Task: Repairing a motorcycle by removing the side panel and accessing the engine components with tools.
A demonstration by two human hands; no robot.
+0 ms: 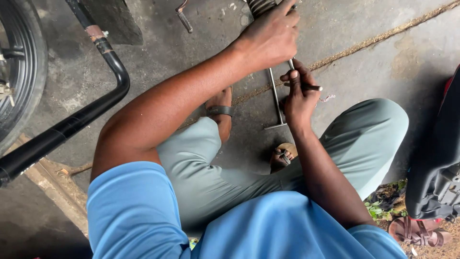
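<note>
A person in a blue shirt and pale green trousers sits low on a stained concrete floor point(383, 62), both hands at work on a thin steel rod point(276, 98) that runs lengthwise away from the body, its near end finished in a short crossbar between the sandalled feet. The left hand point(270, 36), farther out, is closed over the rod's upper part where it meets a ribbed, coiled dark part point(258, 5) at the frame's top edge; what lies under the palm is hidden. The right hand point(298, 98), nearer the body and just beside the rod, is curled tight around a short dark bar-shaped tool point(311, 88) that points out to the right, crosswise to the rod's long axis. The rod is smooth bright metal, the tool dull and dark. To the left a matte black bent pipe point(72, 122) crosses the floor beside a rubber tyre point(21, 72); a dark bag point(436, 163) sits at the right edge.
</note>
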